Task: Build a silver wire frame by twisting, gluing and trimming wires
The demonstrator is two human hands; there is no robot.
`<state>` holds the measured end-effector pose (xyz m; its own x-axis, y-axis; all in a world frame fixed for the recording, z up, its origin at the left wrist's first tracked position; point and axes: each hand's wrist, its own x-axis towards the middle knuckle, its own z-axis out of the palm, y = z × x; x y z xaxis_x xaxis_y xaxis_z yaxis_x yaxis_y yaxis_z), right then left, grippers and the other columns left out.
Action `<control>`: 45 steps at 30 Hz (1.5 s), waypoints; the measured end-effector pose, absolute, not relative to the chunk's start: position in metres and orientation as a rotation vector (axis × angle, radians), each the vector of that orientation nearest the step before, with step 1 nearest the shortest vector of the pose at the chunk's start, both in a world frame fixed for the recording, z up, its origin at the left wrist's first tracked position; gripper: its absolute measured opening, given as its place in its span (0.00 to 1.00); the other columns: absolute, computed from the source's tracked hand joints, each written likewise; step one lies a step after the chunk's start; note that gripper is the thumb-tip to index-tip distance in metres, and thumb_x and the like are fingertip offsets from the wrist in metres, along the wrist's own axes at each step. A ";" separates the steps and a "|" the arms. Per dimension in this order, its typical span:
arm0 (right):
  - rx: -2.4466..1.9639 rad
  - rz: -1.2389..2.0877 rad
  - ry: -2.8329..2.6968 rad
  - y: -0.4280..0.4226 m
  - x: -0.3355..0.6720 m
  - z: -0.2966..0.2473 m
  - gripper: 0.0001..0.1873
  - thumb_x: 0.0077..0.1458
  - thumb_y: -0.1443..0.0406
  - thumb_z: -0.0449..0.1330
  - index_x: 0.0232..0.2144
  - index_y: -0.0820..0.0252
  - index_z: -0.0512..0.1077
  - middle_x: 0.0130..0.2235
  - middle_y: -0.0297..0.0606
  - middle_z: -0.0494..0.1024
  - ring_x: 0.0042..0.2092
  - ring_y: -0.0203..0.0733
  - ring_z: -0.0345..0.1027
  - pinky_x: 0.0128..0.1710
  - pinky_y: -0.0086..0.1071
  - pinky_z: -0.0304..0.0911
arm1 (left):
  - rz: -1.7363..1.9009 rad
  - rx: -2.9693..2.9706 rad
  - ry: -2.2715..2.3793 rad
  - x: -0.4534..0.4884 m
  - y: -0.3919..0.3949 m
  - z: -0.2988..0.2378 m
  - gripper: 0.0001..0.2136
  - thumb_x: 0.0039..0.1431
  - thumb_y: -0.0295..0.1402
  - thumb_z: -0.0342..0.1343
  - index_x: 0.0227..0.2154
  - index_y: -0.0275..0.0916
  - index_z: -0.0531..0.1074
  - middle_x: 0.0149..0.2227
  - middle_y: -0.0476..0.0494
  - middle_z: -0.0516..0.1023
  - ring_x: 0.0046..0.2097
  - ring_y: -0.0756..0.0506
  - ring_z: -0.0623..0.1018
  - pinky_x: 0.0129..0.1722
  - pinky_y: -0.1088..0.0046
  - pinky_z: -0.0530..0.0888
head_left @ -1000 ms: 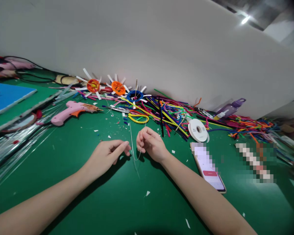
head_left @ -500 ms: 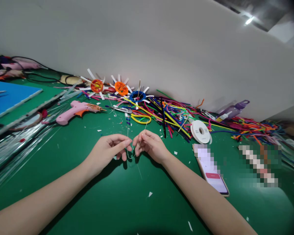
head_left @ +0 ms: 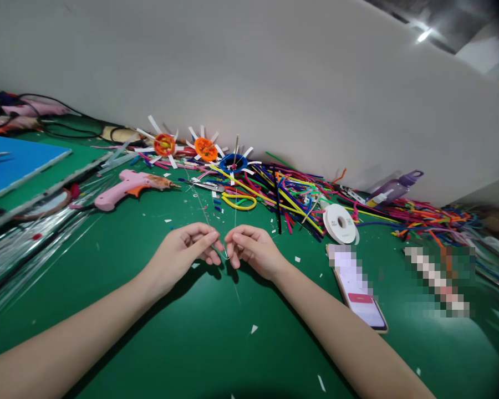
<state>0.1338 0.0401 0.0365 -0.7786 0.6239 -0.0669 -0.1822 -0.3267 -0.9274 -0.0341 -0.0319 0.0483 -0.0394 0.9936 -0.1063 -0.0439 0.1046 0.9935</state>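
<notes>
My left hand (head_left: 195,244) and my right hand (head_left: 249,249) are close together above the green table, thumbs and fingers pinched. A thin whitish thread (head_left: 235,208) runs between them, with its ends rising past the fingertips and a short bend showing in the gap. Whether it is thread or fine wire is hard to tell. Beyond the hands lie a scissors-like metal tool (head_left: 208,185) and a looped yellow pipe cleaner (head_left: 239,202). Three round pieces with white strips radiating outward stand behind: two orange ones (head_left: 205,149) and a blue one (head_left: 234,163).
A pink glue gun (head_left: 127,188) lies left, near clear plastic wrap (head_left: 58,249) and a blue board (head_left: 20,163). Colourful pipe cleaners (head_left: 295,199) pile along the wall. A white ribbon spool (head_left: 340,223), a phone (head_left: 357,288) and a purple bottle (head_left: 395,185) are on the right.
My hands have drawn slightly closer together. The hanging loop of thread between them has shrunk to a small bend, and my right fingers have lowered a little.
</notes>
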 end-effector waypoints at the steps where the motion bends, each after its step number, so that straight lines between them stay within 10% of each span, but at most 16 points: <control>1: -0.574 2.138 -1.414 0.040 0.134 0.036 0.13 0.52 0.57 0.60 0.30 0.62 0.71 0.25 0.32 0.75 0.21 0.30 0.68 0.23 0.25 0.64 | 1.178 1.087 1.255 -0.034 -0.032 0.048 0.12 0.56 0.42 0.55 0.33 0.38 0.69 0.30 0.45 0.78 0.27 0.49 0.78 0.30 0.73 0.76; 45: -0.626 2.059 -1.108 0.042 0.130 0.035 0.14 0.51 0.56 0.61 0.28 0.63 0.71 0.23 0.31 0.75 0.21 0.31 0.71 0.21 0.24 0.66 | 1.339 0.921 1.175 -0.034 -0.027 0.039 0.10 0.55 0.40 0.57 0.34 0.38 0.70 0.27 0.51 0.76 0.26 0.53 0.77 0.29 0.79 0.74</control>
